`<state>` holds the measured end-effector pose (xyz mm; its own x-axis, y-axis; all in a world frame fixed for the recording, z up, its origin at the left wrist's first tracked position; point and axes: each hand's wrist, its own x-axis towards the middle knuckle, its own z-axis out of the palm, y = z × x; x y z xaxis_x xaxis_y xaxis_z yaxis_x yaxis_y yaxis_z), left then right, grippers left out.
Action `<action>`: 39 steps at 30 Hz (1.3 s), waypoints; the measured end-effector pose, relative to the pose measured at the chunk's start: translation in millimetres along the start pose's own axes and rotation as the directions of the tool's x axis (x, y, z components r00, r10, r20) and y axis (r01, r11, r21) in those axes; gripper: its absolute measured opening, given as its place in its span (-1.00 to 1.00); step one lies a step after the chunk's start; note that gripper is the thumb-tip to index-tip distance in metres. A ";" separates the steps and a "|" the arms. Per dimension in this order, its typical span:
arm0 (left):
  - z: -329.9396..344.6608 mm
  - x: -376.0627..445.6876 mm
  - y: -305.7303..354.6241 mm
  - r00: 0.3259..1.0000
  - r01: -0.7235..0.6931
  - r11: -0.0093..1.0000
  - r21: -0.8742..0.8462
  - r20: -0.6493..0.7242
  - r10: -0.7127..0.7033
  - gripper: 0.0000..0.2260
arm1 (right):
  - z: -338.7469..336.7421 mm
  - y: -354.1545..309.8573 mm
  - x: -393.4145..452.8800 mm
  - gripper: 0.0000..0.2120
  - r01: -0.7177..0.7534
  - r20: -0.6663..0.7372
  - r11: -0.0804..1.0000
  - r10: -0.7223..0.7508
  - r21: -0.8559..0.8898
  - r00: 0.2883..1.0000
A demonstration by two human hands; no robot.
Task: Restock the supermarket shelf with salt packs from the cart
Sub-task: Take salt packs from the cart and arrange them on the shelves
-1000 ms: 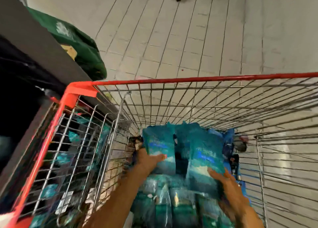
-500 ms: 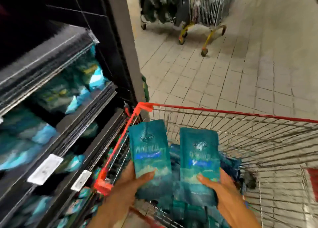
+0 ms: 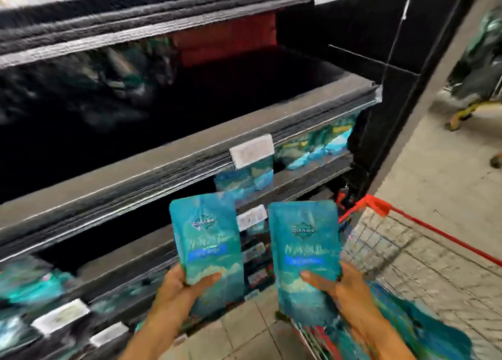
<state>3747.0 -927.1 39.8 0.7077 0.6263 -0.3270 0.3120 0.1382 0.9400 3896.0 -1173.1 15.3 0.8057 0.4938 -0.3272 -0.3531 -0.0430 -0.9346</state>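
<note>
Two flat, rectangular salt packs in glossy teal film stand upright side by side, apart, in front of the dark shelving. The left salt pack [image 3: 207,247] is gripped at its lower edge by the left hand [image 3: 178,291], thumb across the front. The right salt pack [image 3: 304,253] is gripped likewise by the right hand [image 3: 343,291]. Behind them, ribbed black shelf edges [image 3: 190,153] carry white price tags [image 3: 251,150]; similar teal packs [image 3: 244,179] lie on the lower shelf. At right, the wire-mesh cart [image 3: 385,240] with a red rim stands on pale tiled floor [image 3: 445,175].
</note>
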 end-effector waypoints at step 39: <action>-74.8 187.1 -12.0 0.965 0.193 0.980 0.053 -0.194 -0.179 -0.62 | 202.2 30.0 173.0 -0.74 0.318 -0.215 0.785 -0.488 -0.532 0.846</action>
<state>3828.2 -754.2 -25.4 0.5039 0.7279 -0.4651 0.4759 0.2154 0.8527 3928.7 -913.4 -41.1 0.9560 0.2524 0.1498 0.2323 -0.3390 -0.9117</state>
